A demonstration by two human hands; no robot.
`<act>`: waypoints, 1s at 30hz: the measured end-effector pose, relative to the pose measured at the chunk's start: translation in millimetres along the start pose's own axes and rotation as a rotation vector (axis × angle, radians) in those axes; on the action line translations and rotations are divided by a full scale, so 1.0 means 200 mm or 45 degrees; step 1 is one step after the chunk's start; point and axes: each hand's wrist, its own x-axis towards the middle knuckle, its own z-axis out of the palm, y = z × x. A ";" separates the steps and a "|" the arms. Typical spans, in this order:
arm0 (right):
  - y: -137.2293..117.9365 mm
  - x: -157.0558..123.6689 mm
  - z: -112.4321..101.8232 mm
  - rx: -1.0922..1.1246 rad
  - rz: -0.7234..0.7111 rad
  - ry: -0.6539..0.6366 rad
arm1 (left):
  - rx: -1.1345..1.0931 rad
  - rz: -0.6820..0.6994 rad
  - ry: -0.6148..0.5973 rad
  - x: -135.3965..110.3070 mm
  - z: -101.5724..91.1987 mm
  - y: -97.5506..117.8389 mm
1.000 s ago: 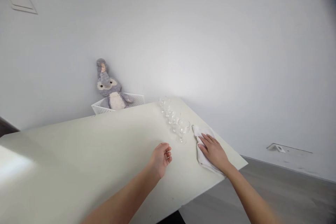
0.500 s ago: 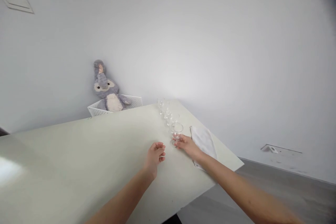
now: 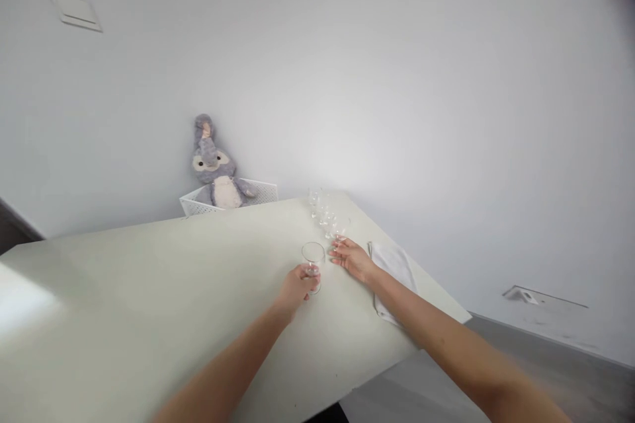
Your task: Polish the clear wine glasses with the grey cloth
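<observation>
My left hand [image 3: 296, 291] is closed around the stem of a clear stemmed glass [image 3: 313, 254], which stands upright with its rim up. To its right, my right hand [image 3: 351, 259] has its fingers apart and stretched toward the near end of a row of clear stemmed glasses [image 3: 327, 219]. Its fingertips overlap the nearest glass in the row; whether they touch it I cannot tell. A folded white cloth [image 3: 394, 274] lies on the table beside my right forearm, which partly covers it.
The pale table [image 3: 198, 291] has its right edge near the wall. A grey plush toy [image 3: 221, 175] sits in a white perforated basket [image 3: 191, 205] behind the far edge. A wall switch [image 3: 75, 10] is at the upper left, and grey floor shows at the lower right.
The glass has passed from my right hand to my left and shifted left. My right hand has let go and moved toward the row of glasses. The view has turned slightly.
</observation>
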 end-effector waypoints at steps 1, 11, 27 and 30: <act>0.01 0.00 0.02 0.009 0.012 -0.025 | -0.003 -0.011 -0.018 0.00 -0.01 -0.01; 0.17 0.10 0.47 -0.049 0.153 -0.270 | 0.016 -0.014 0.331 -0.15 -0.45 -0.04; 0.54 0.21 1.62 -0.104 0.268 -0.665 | -0.186 0.123 1.067 -0.41 -1.18 -0.18; 0.54 0.18 1.65 -0.111 0.245 -0.686 | -0.208 0.159 1.100 -0.40 -1.20 -0.20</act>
